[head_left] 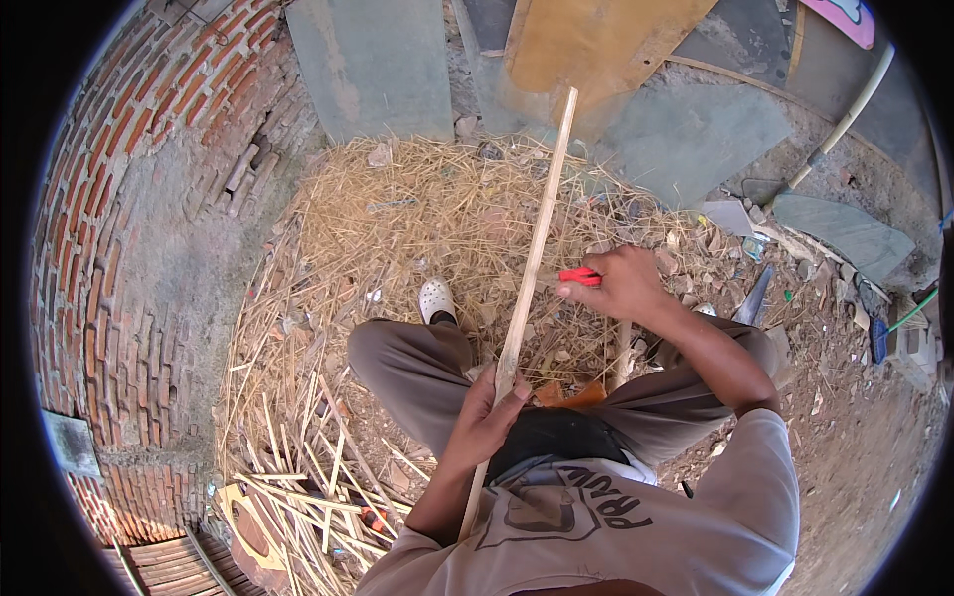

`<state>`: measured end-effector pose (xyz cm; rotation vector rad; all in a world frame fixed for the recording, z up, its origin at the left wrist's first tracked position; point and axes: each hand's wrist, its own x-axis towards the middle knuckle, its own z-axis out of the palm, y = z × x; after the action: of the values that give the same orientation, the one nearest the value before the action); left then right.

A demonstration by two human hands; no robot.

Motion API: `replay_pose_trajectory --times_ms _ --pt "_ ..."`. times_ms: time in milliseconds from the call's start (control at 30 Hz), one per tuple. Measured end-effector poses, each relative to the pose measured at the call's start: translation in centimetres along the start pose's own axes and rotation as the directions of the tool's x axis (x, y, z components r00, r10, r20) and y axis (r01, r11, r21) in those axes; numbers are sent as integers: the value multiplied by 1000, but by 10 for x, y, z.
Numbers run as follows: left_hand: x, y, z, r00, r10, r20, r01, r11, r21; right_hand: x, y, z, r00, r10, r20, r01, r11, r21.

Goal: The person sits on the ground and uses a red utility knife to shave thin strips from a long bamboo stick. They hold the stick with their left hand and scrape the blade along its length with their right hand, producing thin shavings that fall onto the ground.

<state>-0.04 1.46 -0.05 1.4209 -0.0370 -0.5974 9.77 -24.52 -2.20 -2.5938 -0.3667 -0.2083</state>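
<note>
A long pale bamboo strip (537, 238) runs from my lap up toward the boards at the top. My left hand (489, 409) grips its lower part near my knee. My right hand (618, 283) holds a red-handled knife (579, 276) against the right side of the strip, about halfway along it. The blade is hidden by the strip and my fingers. I sit with bent knees, one white shoe (435, 298) on the ground.
Straw-like shavings (417, 219) cover the ground ahead. Several cut bamboo strips (298, 467) lie at lower left beside a curved brick wall (119, 199). Grey slabs (373, 65) and a brown board (596, 40) lean at the top. A white pipe (845, 114) lies at upper right.
</note>
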Motion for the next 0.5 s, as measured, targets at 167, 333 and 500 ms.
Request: replay_pose_trajectory --times_ms 167,333,500 --pt "13 -2 11 994 99 -36 -90 977 191 -10 -33 14 978 -203 50 204 979 -13" --pt "10 4 22 970 237 -59 -182 862 474 13 -2 7 999 -3 -40 -2 990 -143" --pt "16 0 20 960 269 -77 -153 735 660 -13 -29 19 986 -157 58 162 981 -106"
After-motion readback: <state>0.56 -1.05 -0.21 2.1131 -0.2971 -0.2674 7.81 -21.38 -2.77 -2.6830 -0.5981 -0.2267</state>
